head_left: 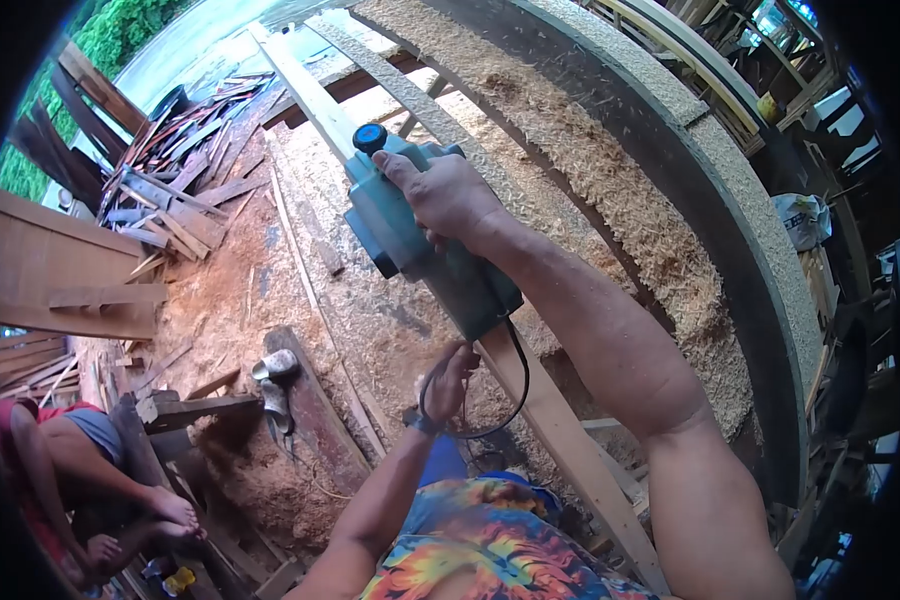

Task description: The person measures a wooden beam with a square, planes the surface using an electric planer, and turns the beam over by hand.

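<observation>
A green electric hand planer point(470, 290) with a blue-topped black knob point(370, 137) rests on a long, narrow wooden board point(560, 430). My right hand point(440, 195) is closed over the planer's upper body, thumb toward the knob. Just behind the planer's rear end, my left hand point(448, 385) has its fingers curled around the black power cord point(523, 385), which loops beside it. The wrist of this hand wears a dark band. The fingers' undersides on the right hand are hidden.
Curly wood shavings point(610, 190) cover the beam to the right and the ground. Scrap wood point(200, 130) is piled at the upper left. Another power tool point(276, 385) lies on a plank at the lower left. A seated person's legs point(120, 460) show at the far left.
</observation>
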`<state>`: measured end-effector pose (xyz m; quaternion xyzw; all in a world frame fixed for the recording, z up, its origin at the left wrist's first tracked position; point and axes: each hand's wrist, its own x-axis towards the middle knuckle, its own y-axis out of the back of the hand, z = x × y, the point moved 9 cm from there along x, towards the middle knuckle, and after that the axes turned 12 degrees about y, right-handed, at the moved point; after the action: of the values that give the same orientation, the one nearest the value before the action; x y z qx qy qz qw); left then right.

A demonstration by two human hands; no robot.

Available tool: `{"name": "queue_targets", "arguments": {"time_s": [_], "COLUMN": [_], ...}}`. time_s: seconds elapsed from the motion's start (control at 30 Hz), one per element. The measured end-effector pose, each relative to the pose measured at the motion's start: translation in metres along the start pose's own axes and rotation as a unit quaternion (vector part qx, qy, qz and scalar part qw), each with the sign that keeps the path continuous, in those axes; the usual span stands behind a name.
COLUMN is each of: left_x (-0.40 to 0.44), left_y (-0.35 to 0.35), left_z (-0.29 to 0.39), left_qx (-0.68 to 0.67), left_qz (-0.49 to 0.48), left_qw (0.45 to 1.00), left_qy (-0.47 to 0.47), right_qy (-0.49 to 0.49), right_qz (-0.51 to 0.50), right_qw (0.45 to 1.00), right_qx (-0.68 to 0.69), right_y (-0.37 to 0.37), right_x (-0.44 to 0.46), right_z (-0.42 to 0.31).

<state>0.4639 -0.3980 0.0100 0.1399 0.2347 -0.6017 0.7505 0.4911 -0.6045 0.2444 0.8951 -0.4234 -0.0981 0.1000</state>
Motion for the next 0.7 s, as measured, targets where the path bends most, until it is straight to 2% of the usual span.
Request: {"name": "queue_targets", "arguments": {"time_s": [0.13,0.3,0.53,0.57,0.67,0.7], "left_x": [0.037,0.074,0.142,0.145,0.133,0.142], "left_y": [0.028,0.063,0.127,0.125,0.125,0.118], "left_z": [0.017,0.050,0.110,0.122,0.149,0.132], "left_qx": [0.013,-0.047,0.061,0.203,0.121,0.118], "left_qz": [-0.014,-0.034,-0.048,-0.022,-0.033,-0.070], "left_qw": [1.000,0.998,0.996,0.963,0.992,0.987], "left_qy": [0.015,0.020,-0.036,-0.174,-0.012,-0.084], "right_qy": [-0.003,-0.010,-0.017,-0.015,-0.010,-0.010], "right_qz": [0.000,0.018,0.030,0.029,0.025,0.025], "right_qw": [1.000,1.000,0.999,0.999,0.999,0.999], "right_qx": [0.000,0.013,-0.007,0.000,0.019,0.021], "right_y": [-0.011,-0.024,-0.042,-0.044,-0.050,-0.050], "right_x": [0.058,0.130,0.218,0.228,0.254,0.261], "right_z": [-0.008,-0.018,-0.028,-0.031,-0.038,-0.039]}}
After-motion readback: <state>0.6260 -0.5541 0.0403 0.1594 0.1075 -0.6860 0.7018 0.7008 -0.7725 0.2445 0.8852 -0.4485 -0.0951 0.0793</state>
